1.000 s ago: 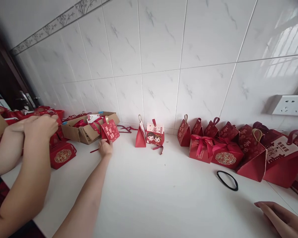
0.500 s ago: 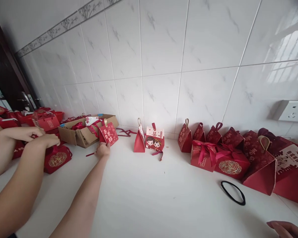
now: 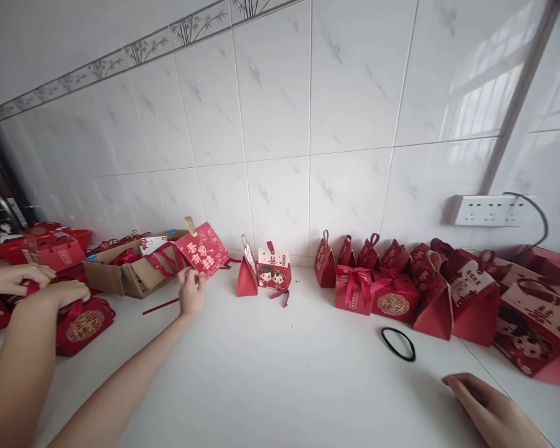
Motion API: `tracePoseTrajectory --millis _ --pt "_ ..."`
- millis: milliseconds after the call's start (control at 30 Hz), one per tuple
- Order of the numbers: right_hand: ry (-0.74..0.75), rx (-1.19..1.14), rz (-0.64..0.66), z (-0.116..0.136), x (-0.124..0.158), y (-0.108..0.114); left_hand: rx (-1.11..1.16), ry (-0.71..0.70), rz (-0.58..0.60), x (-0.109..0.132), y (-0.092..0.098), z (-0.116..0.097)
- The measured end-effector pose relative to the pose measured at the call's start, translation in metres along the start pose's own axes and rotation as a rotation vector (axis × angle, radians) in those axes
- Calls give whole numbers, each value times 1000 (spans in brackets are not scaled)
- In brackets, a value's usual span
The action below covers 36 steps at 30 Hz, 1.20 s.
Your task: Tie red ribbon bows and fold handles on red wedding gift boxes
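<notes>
My left hand [image 3: 191, 292] reaches far out over the white counter [image 3: 280, 373] and pinches the lower corner of a flat, unfolded red gift box [image 3: 204, 247] with gold characters and a tan loop handle. The box is tilted up in front of an open cardboard carton [image 3: 126, 274] full of red ribbons and box blanks. My right hand [image 3: 490, 407] lies flat on the counter at the lower right, fingers stretched out, holding nothing. A black hair band [image 3: 398, 343] lies just beyond it.
A co-worker's two hands [image 3: 42, 286] at the left work on a red gift box with a ribbon [image 3: 81, 323]. Two small folded boxes [image 3: 261, 274] stand by the tiled wall. Several finished red boxes [image 3: 424, 292] line the wall to the right, under a power strip [image 3: 488, 210].
My left hand has lifted the flat red box higher and tilted it. The view has swung right, and my right hand has come further into view on the counter.
</notes>
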State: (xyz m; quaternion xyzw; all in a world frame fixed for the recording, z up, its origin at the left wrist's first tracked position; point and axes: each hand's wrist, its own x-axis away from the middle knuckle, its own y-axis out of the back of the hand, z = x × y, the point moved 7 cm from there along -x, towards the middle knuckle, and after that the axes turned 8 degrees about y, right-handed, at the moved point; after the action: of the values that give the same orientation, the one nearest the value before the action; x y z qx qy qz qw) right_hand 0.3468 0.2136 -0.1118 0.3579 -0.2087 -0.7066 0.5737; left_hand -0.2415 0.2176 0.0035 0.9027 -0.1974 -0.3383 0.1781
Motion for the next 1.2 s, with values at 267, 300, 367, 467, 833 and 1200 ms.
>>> tracePoseTrajectory --millis 267,300,367,467,833,1200 --pt "-152 -105 46 32 15 12 276 -423 442 134 -9 -129" --pt "-158 -135 47 31 15 12 335 -475 506 157 -8 -140" --pt "-159 -215 45 28 15 10 428 -539 623 199 -7 -156" --pt "-133 -435 -38 23 16 11 414 -606 948 261 -19 -162" --pt "579 -833 -347 130 45 43 641 -402 739 262 -8 -178" --pt "673 -742 -449 152 62 45 790 -220 848 286 -23 -210"
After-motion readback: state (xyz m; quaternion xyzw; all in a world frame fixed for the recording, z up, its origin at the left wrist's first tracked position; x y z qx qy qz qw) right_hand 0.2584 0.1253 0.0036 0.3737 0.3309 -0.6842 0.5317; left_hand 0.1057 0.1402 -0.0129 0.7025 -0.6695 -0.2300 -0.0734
